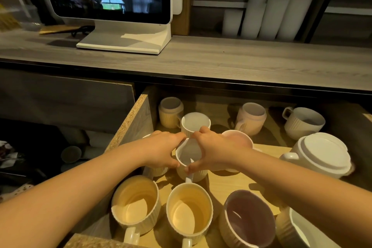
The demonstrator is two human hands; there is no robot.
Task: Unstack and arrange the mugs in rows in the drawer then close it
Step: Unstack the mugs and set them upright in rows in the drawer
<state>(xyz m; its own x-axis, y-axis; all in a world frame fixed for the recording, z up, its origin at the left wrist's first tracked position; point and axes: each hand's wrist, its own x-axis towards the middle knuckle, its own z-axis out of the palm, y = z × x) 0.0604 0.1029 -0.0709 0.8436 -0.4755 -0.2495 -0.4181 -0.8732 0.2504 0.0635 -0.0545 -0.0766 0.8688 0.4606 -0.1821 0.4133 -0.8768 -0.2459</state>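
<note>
Both hands cupped round one mug in the middle of the open drawer

My left hand (161, 149) and right hand (213, 151) curl closed against opposite sides of the cream ribbed ceramic mug (190, 159), which stands upright between them, equally near each, its handle pointing back toward me. It sits in the wooden drawer (128, 125) just behind the near row of cream mugs (189, 209), so I judge any shift runs straight along that front-to-back line.
</note>
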